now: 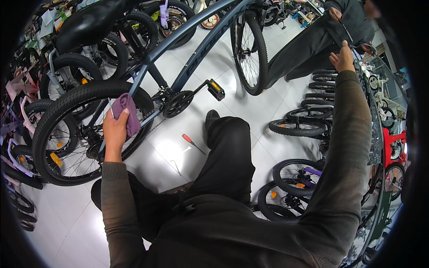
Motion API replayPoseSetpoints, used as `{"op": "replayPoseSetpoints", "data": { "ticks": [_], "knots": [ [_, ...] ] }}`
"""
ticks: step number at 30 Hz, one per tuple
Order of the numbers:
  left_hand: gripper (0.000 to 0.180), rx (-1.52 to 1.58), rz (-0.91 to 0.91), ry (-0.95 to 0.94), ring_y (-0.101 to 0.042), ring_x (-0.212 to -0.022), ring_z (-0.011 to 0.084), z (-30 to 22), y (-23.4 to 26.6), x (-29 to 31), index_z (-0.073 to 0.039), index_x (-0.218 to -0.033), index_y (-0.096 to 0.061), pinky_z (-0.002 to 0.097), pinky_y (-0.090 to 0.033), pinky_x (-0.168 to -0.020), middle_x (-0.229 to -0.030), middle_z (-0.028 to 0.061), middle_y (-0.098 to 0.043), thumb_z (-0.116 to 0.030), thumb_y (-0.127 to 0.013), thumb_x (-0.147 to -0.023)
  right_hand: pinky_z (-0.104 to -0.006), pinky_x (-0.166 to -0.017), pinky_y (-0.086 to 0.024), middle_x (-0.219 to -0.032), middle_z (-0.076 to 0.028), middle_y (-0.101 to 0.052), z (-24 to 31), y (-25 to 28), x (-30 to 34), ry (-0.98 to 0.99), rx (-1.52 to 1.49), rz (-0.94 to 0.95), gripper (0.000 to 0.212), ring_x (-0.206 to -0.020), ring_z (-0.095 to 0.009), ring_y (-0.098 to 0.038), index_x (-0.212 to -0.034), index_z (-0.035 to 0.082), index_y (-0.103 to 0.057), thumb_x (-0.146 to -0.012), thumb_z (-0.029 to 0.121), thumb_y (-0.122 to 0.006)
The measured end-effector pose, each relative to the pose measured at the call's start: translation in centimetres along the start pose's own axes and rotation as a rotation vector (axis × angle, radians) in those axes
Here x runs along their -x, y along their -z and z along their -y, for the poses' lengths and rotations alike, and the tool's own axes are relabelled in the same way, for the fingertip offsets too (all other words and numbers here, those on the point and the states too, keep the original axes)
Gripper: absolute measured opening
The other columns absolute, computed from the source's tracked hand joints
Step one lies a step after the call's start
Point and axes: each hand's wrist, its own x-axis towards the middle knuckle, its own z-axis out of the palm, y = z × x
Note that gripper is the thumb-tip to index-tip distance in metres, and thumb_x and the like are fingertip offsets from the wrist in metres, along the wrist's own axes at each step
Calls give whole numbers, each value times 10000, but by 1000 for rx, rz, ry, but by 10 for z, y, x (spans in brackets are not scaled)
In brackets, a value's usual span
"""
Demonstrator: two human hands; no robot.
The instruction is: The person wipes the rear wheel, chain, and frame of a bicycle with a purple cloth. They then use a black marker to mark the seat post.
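My left hand (pixel 116 130) is closed on a folded purple cloth (pixel 126 117), held against the rear of a blue-grey bicycle (pixel 178 76), beside its rear wheel (pixel 56 109). A thin pale rod shows next to that thumb; I cannot tell whether it is held. Stretched out to the far right, my right hand (pixel 343 59) has its fingers apart. Just beyond its fingertips is a thin dark rod-like thing (pixel 345 30), held by another person's hand (pixel 335 14). That person's other hand (pixel 369 48) is close by.
On the tiled floor between my leg and the bicycle lie a red-handled screwdriver (pixel 187 138), a small wrench (pixel 187 148) and a thin L-shaped tool (pixel 177 167). The bicycle's pedal (pixel 215 90) sticks out toward me. Rows of bicycles stand left and right.
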Motion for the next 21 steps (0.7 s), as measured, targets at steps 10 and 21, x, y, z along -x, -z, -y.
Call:
{"op": "replayPoseSetpoints", "data": {
  "ticks": [10,21],
  "knots": [
    [337,-42,-2,0,-667,-889,187,-8,1,4,7,-1171,-643,312,-509,-832,-1003,108,-719,-205,-688,-912,-328,-661,-553,-984,-126,-608,-2,-2,-21,-7,-177,31,476,-817,-233,-671,-1258,50,-463,-981,408,-610],
    [315,189,61,46,-666,-821,133,-25,-6,19,25,-1133,-657,289,-531,-767,-957,84,-724,-174,-684,-890,-266,-535,-402,-710,-6,-539,-84,-74,133,133,-101,664,362,-620,-118,-515,-928,44,-639,-1022,377,-535]
  ]
}}
